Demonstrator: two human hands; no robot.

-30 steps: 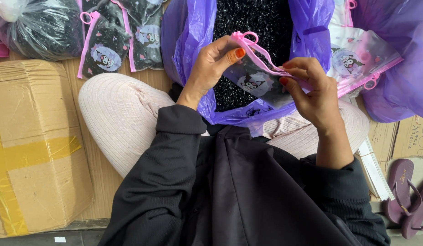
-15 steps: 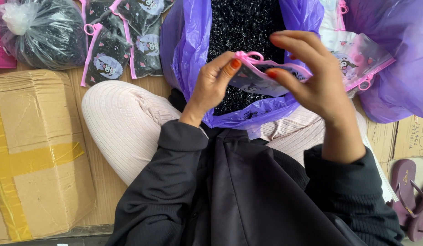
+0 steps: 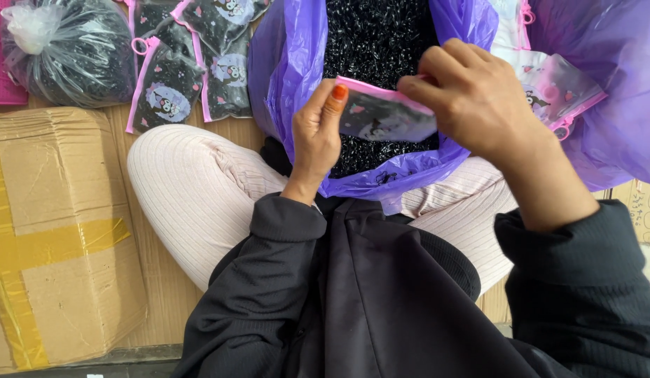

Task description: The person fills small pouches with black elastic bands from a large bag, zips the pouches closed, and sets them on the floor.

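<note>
A small clear pouch (image 3: 385, 113) with a pink zip edge and a cartoon print is held between both hands, over an open purple plastic bag (image 3: 291, 84) full of small black items (image 3: 377, 35). My left hand (image 3: 316, 133) pinches the pouch's left end, thumb up with an orange nail. My right hand (image 3: 472, 98) grips the top right edge, fingers curled over the pink strip. I sit cross-legged in pale ribbed trousers and a black jacket.
Filled pink-edged pouches (image 3: 192, 66) lie on the floor at upper left beside a clear bag of black items (image 3: 69, 49). A taped cardboard box (image 3: 55, 238) stands at left. More empty pouches (image 3: 559, 87) lie at right on another purple bag (image 3: 612, 84).
The pouch went from stretched between my hands to held flat and close over the purple bag. My right hand moved left along its top edge.
</note>
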